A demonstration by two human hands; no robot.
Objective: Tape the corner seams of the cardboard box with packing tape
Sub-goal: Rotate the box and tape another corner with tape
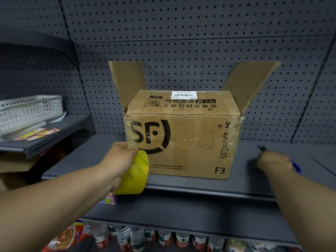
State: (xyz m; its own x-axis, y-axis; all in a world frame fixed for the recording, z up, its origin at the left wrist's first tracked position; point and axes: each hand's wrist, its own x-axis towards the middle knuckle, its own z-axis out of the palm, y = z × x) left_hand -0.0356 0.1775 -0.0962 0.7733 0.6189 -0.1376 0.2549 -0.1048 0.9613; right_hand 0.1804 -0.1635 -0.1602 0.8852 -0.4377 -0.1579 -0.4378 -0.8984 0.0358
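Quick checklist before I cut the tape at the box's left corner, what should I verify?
1. Tape roll gripped in left hand: ok.
2. Scissors held in right hand: ok.
3. Cardboard box flat on the shelf: ok.
4. Scissors near the left corner: not ok, they are right of the box.
5. Corner tape on the left seam smooth: not ok, wrinkled.
6. Strip runs from roll to corner: cannot tell.

Open-flapped cardboard box (pixel 181 135), yellow tape roll (pixel 137 174) at its left corner
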